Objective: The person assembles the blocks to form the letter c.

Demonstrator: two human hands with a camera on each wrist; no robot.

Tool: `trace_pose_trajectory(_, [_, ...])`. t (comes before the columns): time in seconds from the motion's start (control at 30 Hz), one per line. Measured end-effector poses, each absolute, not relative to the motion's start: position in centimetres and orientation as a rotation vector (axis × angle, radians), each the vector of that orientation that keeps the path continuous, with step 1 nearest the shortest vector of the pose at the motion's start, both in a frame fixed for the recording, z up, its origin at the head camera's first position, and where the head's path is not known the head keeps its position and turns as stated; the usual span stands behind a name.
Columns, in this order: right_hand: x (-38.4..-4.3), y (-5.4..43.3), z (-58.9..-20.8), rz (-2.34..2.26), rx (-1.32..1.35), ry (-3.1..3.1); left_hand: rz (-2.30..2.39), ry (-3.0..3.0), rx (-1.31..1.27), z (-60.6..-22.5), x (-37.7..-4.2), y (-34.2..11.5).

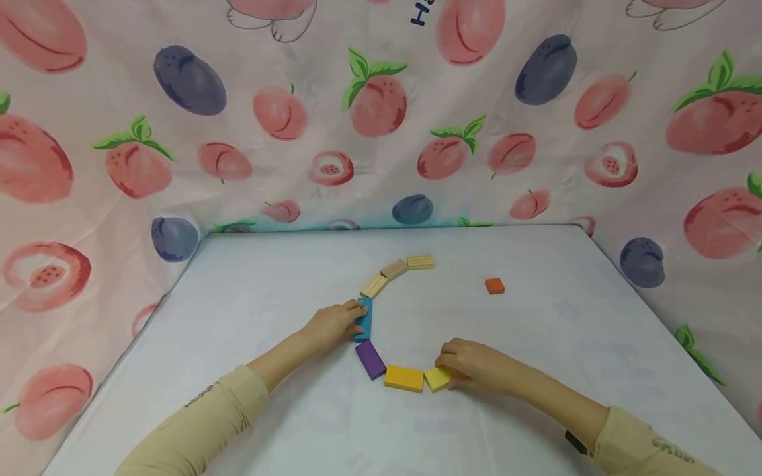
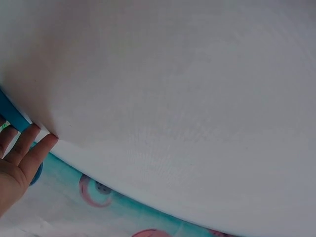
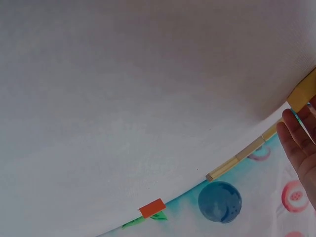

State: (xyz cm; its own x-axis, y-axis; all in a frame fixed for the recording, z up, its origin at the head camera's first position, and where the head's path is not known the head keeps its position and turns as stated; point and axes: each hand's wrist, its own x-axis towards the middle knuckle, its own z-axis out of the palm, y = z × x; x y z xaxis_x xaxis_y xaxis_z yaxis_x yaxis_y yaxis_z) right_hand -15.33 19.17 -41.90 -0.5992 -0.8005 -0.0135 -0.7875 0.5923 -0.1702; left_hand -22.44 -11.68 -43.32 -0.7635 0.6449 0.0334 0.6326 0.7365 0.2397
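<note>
Several small rectangular blocks lie flat in a C-shaped curve on the white table. My left hand (image 1: 332, 325) grips the blue block (image 1: 366, 322) on the curve's left side, fingers and thumb over it. In the left wrist view the fingers touch down beside that block (image 2: 11, 112). My right hand (image 1: 481, 365) pinches the light yellow block (image 1: 437, 379) at the curve's near right end, partly covering it. Between the hands lie a purple block (image 1: 371, 360) and a deeper yellow block (image 1: 404, 378). The light yellow block sits close to the deeper yellow one.
Past the blue block, plain wooden blocks (image 1: 394, 269) continue the curve toward the back. A lone orange block (image 1: 495, 286) lies to the right. A dark object (image 1: 575, 442) shows partly under the right forearm. Fruit-print cloth (image 1: 330, 168) hangs around the table's back and sides.
</note>
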Motion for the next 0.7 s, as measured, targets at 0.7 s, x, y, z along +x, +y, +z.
trace_pose_trajectory(0.7, [-15.23, 19.05, -41.83, -0.218, -1.205, 2.695, 0.366, 2.879, 1.054, -43.54, -22.48, -11.61])
